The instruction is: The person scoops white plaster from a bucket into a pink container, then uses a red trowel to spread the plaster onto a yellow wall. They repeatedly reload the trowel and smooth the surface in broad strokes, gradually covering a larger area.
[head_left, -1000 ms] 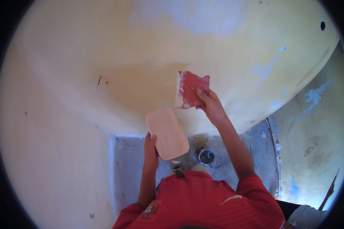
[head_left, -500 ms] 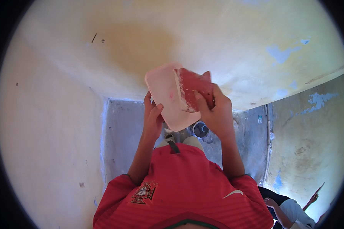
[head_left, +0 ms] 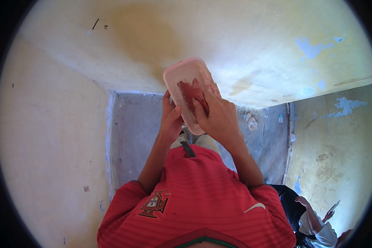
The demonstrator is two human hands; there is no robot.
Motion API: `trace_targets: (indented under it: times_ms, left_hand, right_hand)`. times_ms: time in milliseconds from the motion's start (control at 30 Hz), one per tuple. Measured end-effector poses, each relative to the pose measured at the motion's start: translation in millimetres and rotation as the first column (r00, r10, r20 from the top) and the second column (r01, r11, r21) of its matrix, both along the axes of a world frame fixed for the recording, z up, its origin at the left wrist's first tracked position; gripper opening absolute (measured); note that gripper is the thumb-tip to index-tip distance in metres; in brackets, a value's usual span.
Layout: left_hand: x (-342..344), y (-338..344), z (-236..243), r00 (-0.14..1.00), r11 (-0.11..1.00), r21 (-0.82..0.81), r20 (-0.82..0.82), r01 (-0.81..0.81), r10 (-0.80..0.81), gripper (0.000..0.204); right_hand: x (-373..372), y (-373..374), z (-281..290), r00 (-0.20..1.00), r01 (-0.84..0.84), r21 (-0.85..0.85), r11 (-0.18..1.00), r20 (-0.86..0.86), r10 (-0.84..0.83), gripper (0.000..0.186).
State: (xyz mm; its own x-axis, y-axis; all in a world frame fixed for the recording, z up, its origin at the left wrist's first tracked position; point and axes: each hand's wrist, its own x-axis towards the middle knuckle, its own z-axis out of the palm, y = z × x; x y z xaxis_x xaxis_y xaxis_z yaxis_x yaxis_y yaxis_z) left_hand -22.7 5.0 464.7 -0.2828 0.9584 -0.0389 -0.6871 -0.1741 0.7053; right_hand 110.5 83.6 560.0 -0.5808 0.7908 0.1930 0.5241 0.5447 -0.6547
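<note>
My left hand [head_left: 170, 123] grips the left edge of a shallow pale-pink plastic tray [head_left: 187, 68], thumb on the rim and fingers behind it. White smears coat the tray's inside. Pinched in my right hand [head_left: 220, 118] is a flat red putty scraper [head_left: 189, 91], its thumb lying across the face. The scraper rests over the inside of the tray and has whitish residue on it. My right fingers are mostly hidden behind the scraper and hand.
A yellowish wall [head_left: 244, 37] with peeling blue patches stands in front, and another wall [head_left: 58, 136] at the left. Below is a grey floor [head_left: 134, 136] with a crumpled clear plastic item [head_left: 252, 122]. Another person [head_left: 314, 223] is at the lower right, holding a thin flat object.
My right hand has moved left and brought the scraper further over the tray. The tray has shifted slightly up and right. The dark round container on the floor is now hidden.
</note>
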Motion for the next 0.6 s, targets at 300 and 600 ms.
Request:
trace_targets:
  times_ms: [300,600]
  left_hand:
    - [3.6,-3.8,-6.4,1.0,0.999,-0.045,-0.02,-0.016,0.015,0.08]
    - [23.4,5.2,3.9,1.0,0.997,-0.072,-0.016,-0.013,0.012,0.087]
  right_hand:
    - [16.1,9.7,-4.8,0.972,0.093,-0.271,0.958,-0.183,-0.146,0.023]
    - [80.5,45.7,-26.9,0.758,-0.099,-0.786,0.611,-0.457,-0.465,0.027]
